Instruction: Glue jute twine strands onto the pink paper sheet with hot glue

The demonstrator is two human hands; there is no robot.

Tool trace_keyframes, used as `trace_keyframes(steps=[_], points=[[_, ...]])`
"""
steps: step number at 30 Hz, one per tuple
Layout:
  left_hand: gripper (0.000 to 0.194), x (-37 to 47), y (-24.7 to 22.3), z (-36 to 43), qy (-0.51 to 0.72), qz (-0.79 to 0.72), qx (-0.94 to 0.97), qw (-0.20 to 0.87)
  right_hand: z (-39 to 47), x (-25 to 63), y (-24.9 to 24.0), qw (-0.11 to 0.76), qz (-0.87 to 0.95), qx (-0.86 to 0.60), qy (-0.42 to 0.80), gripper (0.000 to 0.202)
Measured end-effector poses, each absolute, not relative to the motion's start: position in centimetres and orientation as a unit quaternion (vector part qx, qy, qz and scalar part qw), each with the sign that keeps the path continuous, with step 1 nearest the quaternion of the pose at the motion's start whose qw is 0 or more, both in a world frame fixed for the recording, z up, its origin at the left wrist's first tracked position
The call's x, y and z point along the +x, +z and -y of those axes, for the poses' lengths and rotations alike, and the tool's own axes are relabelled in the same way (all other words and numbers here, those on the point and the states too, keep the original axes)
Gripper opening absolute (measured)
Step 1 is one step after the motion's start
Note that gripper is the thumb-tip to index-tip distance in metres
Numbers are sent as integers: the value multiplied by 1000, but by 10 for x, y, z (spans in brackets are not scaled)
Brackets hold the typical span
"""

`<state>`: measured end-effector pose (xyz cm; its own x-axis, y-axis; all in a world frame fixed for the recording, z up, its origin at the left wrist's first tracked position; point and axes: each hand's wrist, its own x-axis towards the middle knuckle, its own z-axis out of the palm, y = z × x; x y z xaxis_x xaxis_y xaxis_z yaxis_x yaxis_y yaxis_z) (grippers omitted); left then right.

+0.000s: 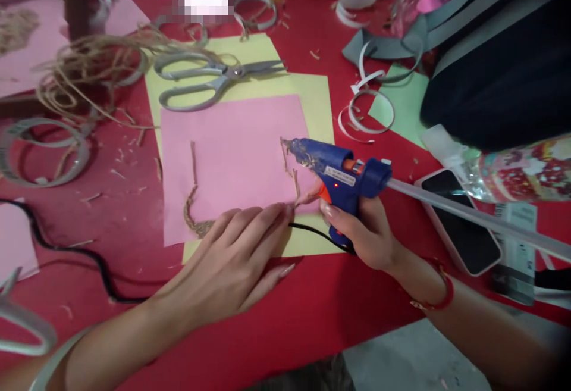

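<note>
Two sides of pink square paper (236, 147) carry brown fibrous twine (187, 207), top bare; right hand (368, 233) grips blue plastic glue gun (328, 162); left hand (236, 254) covers lower edge, hold unclear.

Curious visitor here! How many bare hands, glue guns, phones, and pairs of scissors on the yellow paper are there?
Bare hands: 2 (left hand, right hand)
Glue gun: 1
Phone: 1
Scissors on yellow paper: 1
Total: 5
</note>
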<state>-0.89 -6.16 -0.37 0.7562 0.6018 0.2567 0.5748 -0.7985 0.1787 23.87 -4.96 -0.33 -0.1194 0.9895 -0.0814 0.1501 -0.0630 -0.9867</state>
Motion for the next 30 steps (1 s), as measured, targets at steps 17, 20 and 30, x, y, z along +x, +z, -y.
trace_keyframes(steps=[17, 20, 30], points=[[46, -9, 1, 61, 131, -305, 943, 37, 54, 242, -9, 382, 573, -523, 502, 17], [48, -10, 2, 60, 142, -307, 940, 46, 54, 243, -9, 379, 571, -515, 515, 18], [52, -11, 1, 59, 140, -309, 937, 82, 51, 242, -6, 384, 568, -509, 520, 21]])
